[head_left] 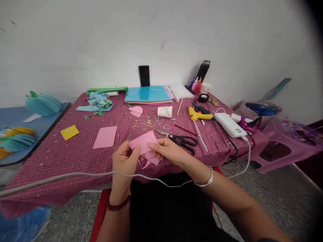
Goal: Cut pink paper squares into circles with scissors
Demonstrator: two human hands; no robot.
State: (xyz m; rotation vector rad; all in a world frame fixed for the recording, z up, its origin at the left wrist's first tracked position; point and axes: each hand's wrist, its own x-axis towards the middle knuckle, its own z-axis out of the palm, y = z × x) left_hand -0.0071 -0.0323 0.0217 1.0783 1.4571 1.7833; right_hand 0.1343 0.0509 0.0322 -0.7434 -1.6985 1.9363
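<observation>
Between my two hands is a piece of pink paper [144, 140], held up over the table's front edge. My left hand [125, 158] pinches its left side with the thumb on top. My right hand [166, 150] grips the right side, fingers curled behind the sheet. Below the held sheet lie pink paper scraps [150, 161], partly hidden by my fingers. Black-handled scissors [176, 138] rest just beyond my right hand, blades slightly apart. Another pink sheet [105, 137] lies flat to the left, and rounded pink cut-outs [136, 111] lie farther back.
A white cable [83, 174] crosses in front over my left wrist. To the right are a yellow glue gun [198, 115], a white power bank [230, 125] and a glue stick [201, 137]. A paper cup [165, 112] lies sideways behind confetti-like scraps. A phone [144, 76] leans against the wall.
</observation>
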